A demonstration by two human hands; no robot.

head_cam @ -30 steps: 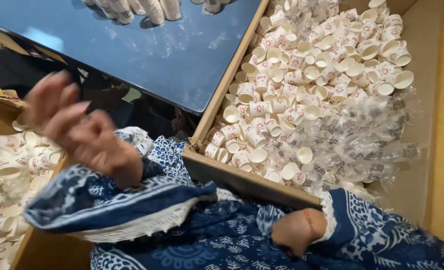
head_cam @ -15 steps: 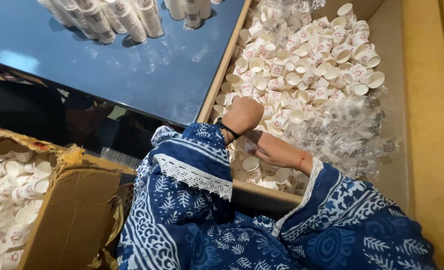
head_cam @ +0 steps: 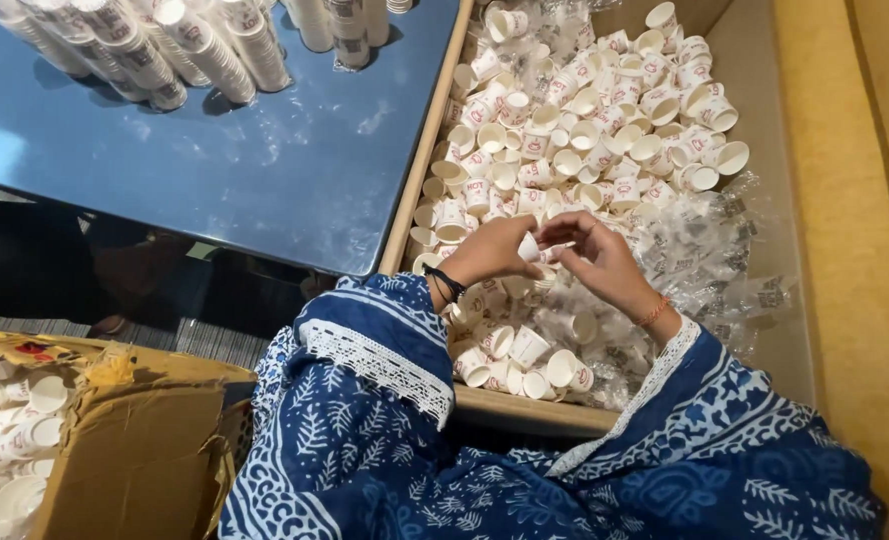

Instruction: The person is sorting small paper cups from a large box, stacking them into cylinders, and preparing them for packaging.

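Observation:
My left hand and my right hand meet over a large cardboard box full of small white paper cups with red print. A small paper cup sits between the fingers of both hands. Both arms wear blue patterned sleeves with white lace trim, and a dark band circles the left wrist. Clear plastic wrappers lie among the cups at the box's right side.
A blue table top lies to the left of the box, with several stacks of nested cups at its far edge. Another cardboard box holding cups stands at lower left. A tan wall runs along the right.
My left hand has swung from the lower-left box across to the big box. Both hands have come together and taken hold of a cup.

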